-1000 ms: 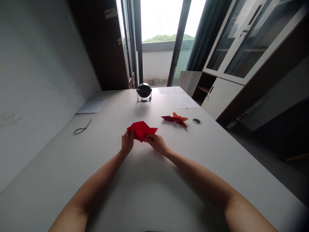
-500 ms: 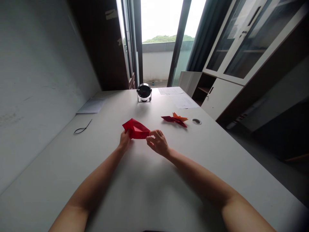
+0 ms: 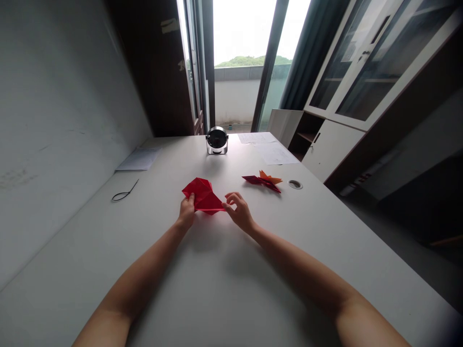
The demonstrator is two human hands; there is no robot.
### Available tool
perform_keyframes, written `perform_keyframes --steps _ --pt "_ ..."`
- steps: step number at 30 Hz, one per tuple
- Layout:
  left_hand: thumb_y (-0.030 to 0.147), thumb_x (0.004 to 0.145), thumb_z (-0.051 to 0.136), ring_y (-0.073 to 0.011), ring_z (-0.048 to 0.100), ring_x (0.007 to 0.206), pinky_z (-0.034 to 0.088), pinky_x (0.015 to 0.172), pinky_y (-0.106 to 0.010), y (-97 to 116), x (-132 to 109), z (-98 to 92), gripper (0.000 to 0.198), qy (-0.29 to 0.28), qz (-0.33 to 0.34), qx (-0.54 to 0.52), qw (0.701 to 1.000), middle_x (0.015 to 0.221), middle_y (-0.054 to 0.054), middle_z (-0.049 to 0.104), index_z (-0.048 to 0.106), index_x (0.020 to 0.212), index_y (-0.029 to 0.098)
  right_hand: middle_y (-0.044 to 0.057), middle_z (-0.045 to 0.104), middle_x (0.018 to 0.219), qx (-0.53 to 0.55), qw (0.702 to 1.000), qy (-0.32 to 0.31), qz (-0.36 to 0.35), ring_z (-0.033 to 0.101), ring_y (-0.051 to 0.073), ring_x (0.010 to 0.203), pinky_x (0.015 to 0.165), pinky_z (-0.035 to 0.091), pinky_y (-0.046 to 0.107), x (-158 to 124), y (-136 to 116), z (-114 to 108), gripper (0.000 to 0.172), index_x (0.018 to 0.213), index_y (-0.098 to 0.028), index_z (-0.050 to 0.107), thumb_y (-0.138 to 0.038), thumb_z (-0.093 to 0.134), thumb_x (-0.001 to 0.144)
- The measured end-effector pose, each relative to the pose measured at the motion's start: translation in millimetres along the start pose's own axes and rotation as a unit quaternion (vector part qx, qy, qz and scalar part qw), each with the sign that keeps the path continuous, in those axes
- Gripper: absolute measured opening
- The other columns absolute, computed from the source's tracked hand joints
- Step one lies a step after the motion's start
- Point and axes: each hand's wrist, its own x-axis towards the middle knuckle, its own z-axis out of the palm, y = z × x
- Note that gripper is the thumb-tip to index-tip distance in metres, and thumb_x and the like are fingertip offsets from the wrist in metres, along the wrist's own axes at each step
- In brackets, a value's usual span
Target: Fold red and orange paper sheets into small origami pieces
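Note:
A creased, partly folded sheet of red paper (image 3: pixel 204 193) is held just above the white table, between both hands. My left hand (image 3: pixel 187 210) grips its left side, thumb on top and the other fingers mostly hidden beneath. At the paper's right corner, my right hand (image 3: pixel 237 210) pinches the tip between thumb and fingers. A straight fold runs along the near edge, with a small red flap hanging below it. To the right lie folded paper pieces: dark red ones (image 3: pixel 261 181) and an orange one (image 3: pixel 269 177), overlapping each other.
The white table (image 3: pixel 224 279) meets a wall on the left. A round black device on a metal stand (image 3: pixel 217 140) is at the far end. Paper sheets (image 3: pixel 277 153) lie far right, another sheet (image 3: pixel 137 160) far left. A black cable tie (image 3: pixel 125 194) and a grommet hole (image 3: pixel 295 184) flank the hands.
The red paper has opened out from a raised pocket shape to a flatter one, its near edge now a straight fold. My right hand has shifted slightly right with the corner.

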Motion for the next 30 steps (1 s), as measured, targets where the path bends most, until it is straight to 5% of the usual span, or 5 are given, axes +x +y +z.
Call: perform_keyframes --steps 6,12,20,25,30 --pt "0.062 0.079 0.07 -0.025 0.071 0.089 0.056 0.077 -0.034 8 -18 9.5 0.058 -0.135 -0.009 -0.017 0.991 0.093 -0.012 0.074 0.065 0.108 0.012 0.007 0.068 0.112 0.273 0.927 -0.061 0.251 0.068 0.021 0.091 0.069 0.058 0.033 3 1 3 0.051 0.123 -0.025 0.056 -0.055 0.067 0.084" --pt "0.06 0.081 0.07 -0.0245 0.07 0.088 0.055 0.075 -0.033 13 -26 11.3 0.057 -0.203 -0.044 -0.042 0.977 0.094 -0.012 0.074 0.066 0.112 0.012 0.008 0.073 0.103 0.406 0.851 -0.151 0.297 0.069 0.024 0.088 0.074 0.058 0.034 4 -15 -1 0.054 0.113 -0.021 0.066 -0.057 0.076 0.075" --pt "0.065 0.08 0.067 -0.0179 0.063 0.07 0.048 0.063 -0.028 17 -18 3.0 0.053 -0.077 0.033 0.046 0.995 0.085 -0.007 0.071 0.065 0.101 0.016 0.0 0.064 0.08 0.315 0.916 -0.006 0.248 0.06 0.016 0.071 0.065 0.051 0.029 8 3 -3 0.037 0.087 -0.022 0.054 -0.055 0.069 0.078" --pt "0.063 0.087 0.057 -0.0144 0.054 0.057 0.038 0.051 -0.024 26 -15 -6.6 0.046 -0.031 0.123 0.178 0.976 0.069 -0.002 0.064 0.067 0.092 0.018 -0.003 0.052 0.068 0.203 0.956 0.004 0.212 0.046 0.013 0.061 0.056 0.041 0.024 8 7 -2 0.036 0.077 -0.022 0.047 -0.055 0.06 0.082" --pt "0.062 0.084 0.064 -0.0168 0.065 0.071 0.051 0.062 -0.026 29 -17 1.7 0.05 -0.076 0.056 0.024 0.995 0.091 -0.007 0.071 0.062 0.107 0.017 -0.004 0.046 0.066 0.203 0.958 0.024 0.202 0.041 0.012 0.059 0.052 0.036 0.023 8 13 -3 0.037 0.077 -0.022 0.045 -0.055 0.061 0.083"
